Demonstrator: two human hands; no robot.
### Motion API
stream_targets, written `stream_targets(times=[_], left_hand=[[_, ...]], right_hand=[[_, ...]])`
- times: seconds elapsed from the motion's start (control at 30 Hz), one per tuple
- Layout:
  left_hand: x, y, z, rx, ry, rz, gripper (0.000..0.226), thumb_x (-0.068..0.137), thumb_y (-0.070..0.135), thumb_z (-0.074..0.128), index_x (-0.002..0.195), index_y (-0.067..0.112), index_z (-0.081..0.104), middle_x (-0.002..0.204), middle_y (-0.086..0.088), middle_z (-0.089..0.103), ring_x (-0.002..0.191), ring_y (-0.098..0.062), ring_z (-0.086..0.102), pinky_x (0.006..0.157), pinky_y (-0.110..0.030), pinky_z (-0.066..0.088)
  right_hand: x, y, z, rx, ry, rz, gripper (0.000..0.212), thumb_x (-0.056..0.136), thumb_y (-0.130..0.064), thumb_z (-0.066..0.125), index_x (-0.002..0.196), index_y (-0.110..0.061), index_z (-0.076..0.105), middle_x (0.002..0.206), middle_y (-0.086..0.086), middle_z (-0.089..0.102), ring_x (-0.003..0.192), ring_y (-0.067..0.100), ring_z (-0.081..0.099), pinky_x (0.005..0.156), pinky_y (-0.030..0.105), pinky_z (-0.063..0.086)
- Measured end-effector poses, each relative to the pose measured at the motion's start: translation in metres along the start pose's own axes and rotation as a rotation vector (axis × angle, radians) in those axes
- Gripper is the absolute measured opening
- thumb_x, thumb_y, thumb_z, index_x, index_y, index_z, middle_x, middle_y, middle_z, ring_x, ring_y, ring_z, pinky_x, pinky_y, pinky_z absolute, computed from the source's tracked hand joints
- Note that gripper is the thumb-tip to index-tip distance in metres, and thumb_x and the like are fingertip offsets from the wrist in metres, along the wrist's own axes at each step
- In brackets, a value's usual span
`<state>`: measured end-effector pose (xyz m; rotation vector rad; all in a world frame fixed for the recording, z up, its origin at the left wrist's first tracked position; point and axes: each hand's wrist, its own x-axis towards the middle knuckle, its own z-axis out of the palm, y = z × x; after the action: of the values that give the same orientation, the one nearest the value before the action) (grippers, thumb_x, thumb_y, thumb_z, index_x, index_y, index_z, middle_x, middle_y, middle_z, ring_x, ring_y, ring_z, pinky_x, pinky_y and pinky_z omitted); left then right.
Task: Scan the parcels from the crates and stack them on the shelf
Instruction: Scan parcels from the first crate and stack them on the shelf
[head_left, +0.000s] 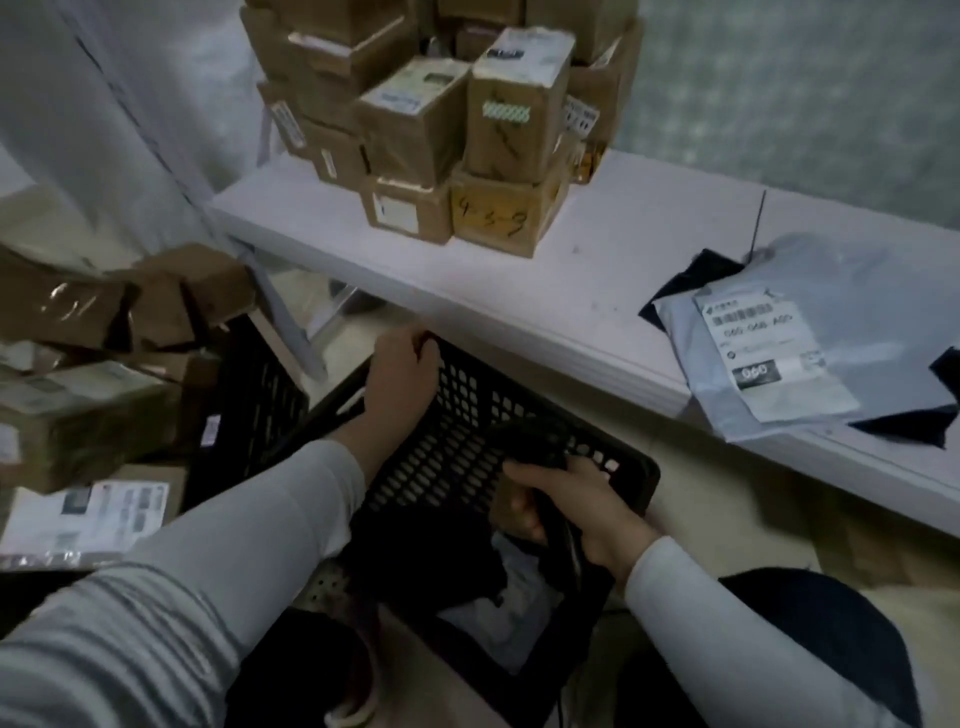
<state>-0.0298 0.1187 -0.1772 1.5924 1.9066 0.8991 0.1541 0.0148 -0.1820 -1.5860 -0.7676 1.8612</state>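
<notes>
Under shelf (571, 291): crate (457, 415) rim in left grip (402, 379).

The stacked boxes (441, 119) on the shelf (597, 291) are matt brown cardboard with white paper labels (397, 213). The shelf itself looks smooth and painted white. The mailer bag (841, 280) is grey plastic film, softly glossy and creased. The crate (467, 410) is matt black perforated plastic. The left-hand boxes (171, 291) carry glossy clear tape (62, 304). The sleeves (234, 535) are pale ribbed cloth, and the scanner (530, 441) is black plastic.
</notes>
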Motion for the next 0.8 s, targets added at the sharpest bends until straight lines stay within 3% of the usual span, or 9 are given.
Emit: stream_targets(times=[0.13, 0.3, 0.43, 0.47, 0.53, 0.6, 0.63, 0.73, 0.8], left_hand=[[-0.034, -0.061, 0.039, 0.144, -0.328, -0.203, 0.042, 0.095, 0.019, 0.05, 0.135, 0.004, 0.048, 0.13, -0.016, 0.055, 0.116, -0.03, 0.054, 0.094, -0.03, 0.044], [-0.047, -0.103, 0.103, 0.296, -0.583, -0.204, 0.036, 0.087, 0.019, 0.061, 0.119, 0.003, 0.056, 0.115, -0.015, 0.061, 0.106, -0.031, 0.058, 0.089, -0.034, 0.048], [-0.044, -0.12, 0.166, 0.343, -0.684, -0.067, 0.032, 0.086, 0.009, 0.062, 0.115, -0.005, 0.06, 0.113, -0.017, 0.063, 0.087, -0.018, 0.064, 0.079, -0.012, 0.043], [-0.04, -0.128, 0.183, 0.367, -0.692, -0.056, 0.041, 0.09, 0.013, 0.058, 0.127, -0.004, 0.052, 0.126, -0.016, 0.056, 0.097, -0.014, 0.062, 0.084, -0.009, 0.041], [-0.037, -0.138, 0.213, 0.492, -0.864, 0.043, 0.069, 0.092, 0.029, 0.055, 0.149, 0.008, 0.023, 0.154, -0.014, 0.027, 0.138, -0.025, 0.033, 0.113, -0.029, 0.027], [-0.031, -0.145, 0.236, 0.631, -0.935, 0.11, 0.081, 0.093, 0.026, 0.053, 0.153, 0.01, 0.001, 0.16, -0.011, -0.002, 0.148, -0.028, -0.001, 0.117, -0.045, 0.018], [-0.03, -0.145, 0.242, 0.697, -0.951, 0.105, 0.076, 0.096, 0.024, 0.048, 0.153, 0.01, -0.001, 0.16, -0.009, -0.007, 0.148, -0.026, -0.006, 0.116, -0.048, 0.019], [-0.027, -0.155, 0.261, 0.74, -0.88, 0.195, 0.056, 0.102, 0.024, 0.03, 0.152, 0.01, 0.01, 0.16, -0.011, 0.004, 0.148, -0.024, 0.005, 0.113, -0.046, 0.024], [-0.032, -0.166, 0.265, 0.799, -0.863, 0.279, 0.058, 0.1, 0.031, 0.037, 0.15, 0.008, 0.018, 0.153, -0.014, 0.022, 0.142, -0.028, 0.02, 0.108, -0.043, 0.032]], right_hand=[[0.029, 0.029, -0.023, -0.039, 0.168, 0.114, 0.014, 0.091, -0.015, 0.065, 0.086, -0.003, 0.06, 0.059, 0.009, 0.053, 0.046, 0.019, 0.047, 0.038, 0.022, 0.037], [0.076, 0.044, -0.046, -0.075, 0.278, 0.192, 0.014, 0.09, -0.013, 0.066, 0.086, -0.001, 0.061, 0.062, 0.011, 0.055, 0.047, 0.02, 0.049, 0.041, 0.026, 0.041], [0.108, 0.047, -0.05, -0.064, 0.318, 0.203, 0.014, 0.09, -0.012, 0.066, 0.081, -0.005, 0.06, 0.063, 0.011, 0.055, 0.048, 0.02, 0.049, 0.042, 0.027, 0.041], [0.115, 0.048, -0.05, -0.067, 0.321, 0.211, 0.014, 0.09, -0.013, 0.066, 0.08, -0.006, 0.059, 0.063, 0.011, 0.056, 0.048, 0.02, 0.049, 0.041, 0.027, 0.041], [0.125, 0.052, -0.05, -0.056, 0.322, 0.227, 0.013, 0.089, -0.013, 0.068, 0.082, -0.007, 0.059, 0.063, 0.011, 0.056, 0.046, 0.02, 0.049, 0.041, 0.026, 0.04], [0.133, 0.058, -0.051, -0.047, 0.316, 0.232, 0.011, 0.088, -0.014, 0.069, 0.085, -0.007, 0.061, 0.062, 0.011, 0.057, 0.046, 0.019, 0.049, 0.039, 0.024, 0.039], [0.136, 0.06, -0.05, -0.049, 0.314, 0.235, 0.011, 0.088, -0.015, 0.07, 0.086, -0.009, 0.061, 0.062, 0.01, 0.057, 0.045, 0.018, 0.049, 0.039, 0.024, 0.039], [0.14, 0.069, -0.05, -0.042, 0.314, 0.25, 0.011, 0.088, -0.016, 0.07, 0.087, -0.012, 0.06, 0.061, 0.008, 0.057, 0.044, 0.015, 0.049, 0.039, 0.021, 0.04], [0.142, 0.071, -0.05, -0.039, 0.31, 0.256, 0.011, 0.087, -0.017, 0.07, 0.088, -0.011, 0.061, 0.061, 0.008, 0.058, 0.044, 0.015, 0.049, 0.04, 0.022, 0.04]])
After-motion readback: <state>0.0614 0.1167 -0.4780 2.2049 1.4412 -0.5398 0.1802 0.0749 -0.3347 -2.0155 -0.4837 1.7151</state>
